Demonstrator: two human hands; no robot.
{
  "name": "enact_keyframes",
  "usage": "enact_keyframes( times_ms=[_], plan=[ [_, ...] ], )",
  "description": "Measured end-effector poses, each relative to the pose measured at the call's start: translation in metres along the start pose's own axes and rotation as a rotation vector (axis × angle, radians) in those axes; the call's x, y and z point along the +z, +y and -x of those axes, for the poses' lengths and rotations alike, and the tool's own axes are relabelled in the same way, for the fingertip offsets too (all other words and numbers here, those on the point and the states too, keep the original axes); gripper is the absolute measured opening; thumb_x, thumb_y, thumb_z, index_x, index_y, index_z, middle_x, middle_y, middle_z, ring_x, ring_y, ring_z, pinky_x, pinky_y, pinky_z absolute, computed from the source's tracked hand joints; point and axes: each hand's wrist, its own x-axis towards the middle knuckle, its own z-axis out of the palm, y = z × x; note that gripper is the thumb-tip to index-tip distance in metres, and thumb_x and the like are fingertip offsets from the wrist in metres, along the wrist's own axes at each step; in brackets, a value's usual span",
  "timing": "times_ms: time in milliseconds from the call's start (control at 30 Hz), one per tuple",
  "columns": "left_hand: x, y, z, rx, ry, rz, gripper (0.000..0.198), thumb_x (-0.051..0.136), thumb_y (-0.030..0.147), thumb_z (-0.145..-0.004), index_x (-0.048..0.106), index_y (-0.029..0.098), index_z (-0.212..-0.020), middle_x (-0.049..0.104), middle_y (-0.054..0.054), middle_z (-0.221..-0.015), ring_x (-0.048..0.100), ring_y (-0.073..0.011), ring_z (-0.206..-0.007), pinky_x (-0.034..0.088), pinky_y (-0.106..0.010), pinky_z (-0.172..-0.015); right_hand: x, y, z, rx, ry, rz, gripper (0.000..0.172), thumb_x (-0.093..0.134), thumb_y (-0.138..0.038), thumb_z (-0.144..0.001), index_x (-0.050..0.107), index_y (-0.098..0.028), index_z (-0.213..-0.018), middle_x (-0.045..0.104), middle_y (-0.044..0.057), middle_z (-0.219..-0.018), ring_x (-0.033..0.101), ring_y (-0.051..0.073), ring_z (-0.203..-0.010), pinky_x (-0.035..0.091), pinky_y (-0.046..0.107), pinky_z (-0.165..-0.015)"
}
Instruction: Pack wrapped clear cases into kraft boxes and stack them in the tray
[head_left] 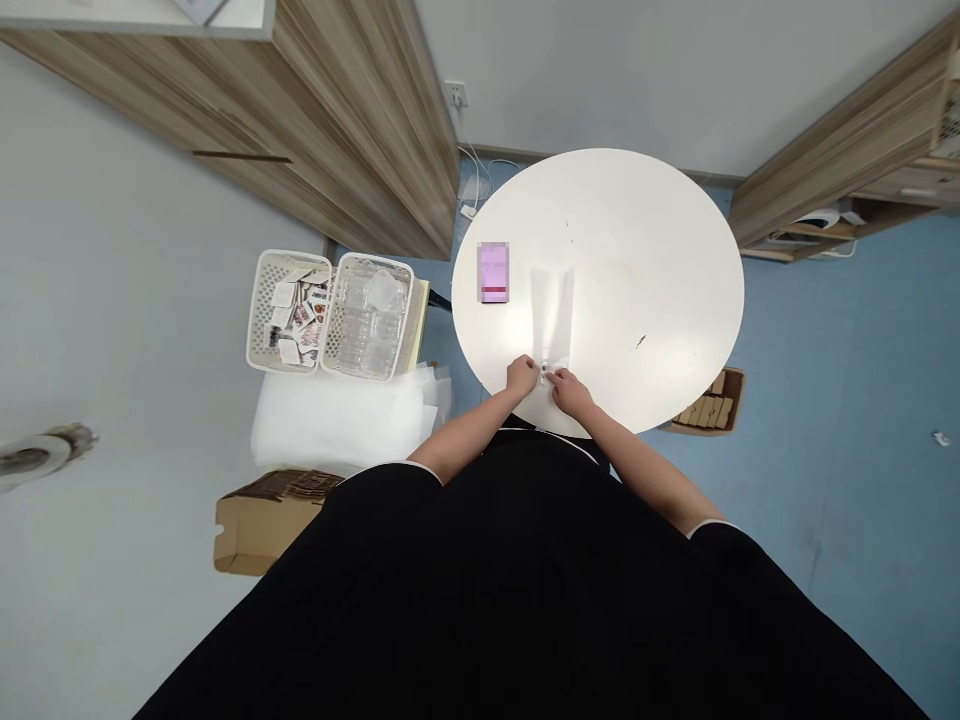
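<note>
A small pale card or packet with dark dots (544, 372) lies near the front edge of the round white table (660, 230). My left hand (523, 375) is at its left side, fingers closed in a pinch; whatever they hold is too small to make out. From the right, my right hand (571, 393) reaches to the small item with its index finger stretched out onto it and the other fingers curled. Beyond both hands lies a clear, thin plastic sheet or bag (551, 310), its lower end close to the dotted item.
A pink, blurred rectangular object (494, 273) lies on the table's left part. Two white baskets (256, 310) (406, 320) hold packets and clear plastic pieces. Below them is a stack of white sheets (337, 418). Cardboard boxes stand at lower left (262, 530) and right (731, 405).
</note>
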Motion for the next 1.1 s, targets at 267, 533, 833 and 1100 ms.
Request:
enact_keyframes(
  times_ms=[267,533,833,1100],
  plan=[
    [0.011,0.024,0.007,0.009,0.016,0.176,0.003,0.066,0.018,-0.090,0.067,0.020,-0.090,0.075,-0.004,-0.101,0.068,-0.0186,-0.097,0.052,-0.028,-0.087,0.012,0.009,0.004,-0.123,0.091,0.251,0.060,0.042,-0.009,-0.096,0.051,-0.017,-0.154,0.049,0.013,-0.158,0.047,0.032,-0.134,0.043,0.043,-0.107],
    [0.010,0.034,0.006,-0.036,-0.034,0.214,0.008,0.065,0.016,-0.091,0.072,0.019,-0.093,0.077,-0.006,-0.109,0.068,-0.0188,-0.102,0.051,-0.027,-0.089,0.003,0.022,0.007,-0.200,0.051,0.171,0.060,0.038,-0.006,-0.096,0.047,-0.012,-0.155,0.049,0.010,-0.161,0.048,0.027,-0.139,0.042,0.039,-0.110],
    [0.016,0.031,0.005,0.008,-0.080,0.291,0.026,0.054,0.011,-0.092,0.077,0.019,-0.100,0.078,-0.006,-0.115,0.069,-0.0209,-0.110,0.051,-0.029,-0.095,0.001,0.024,0.008,-0.265,0.080,0.259,0.063,0.041,-0.006,-0.094,0.044,-0.012,-0.156,0.036,0.014,-0.168,0.059,0.029,-0.123,0.049,0.042,-0.101],
    [0.024,0.011,0.004,0.097,-0.043,0.335,0.043,0.049,0.005,-0.090,0.064,0.018,-0.128,0.063,-0.011,-0.132,0.062,-0.0196,-0.116,0.051,-0.031,-0.100,0.014,0.022,0.008,-0.292,0.128,0.376,0.061,0.042,-0.008,-0.096,0.046,-0.016,-0.157,0.039,0.013,-0.166,0.052,0.034,-0.133,0.047,0.048,-0.105]
  ],
)
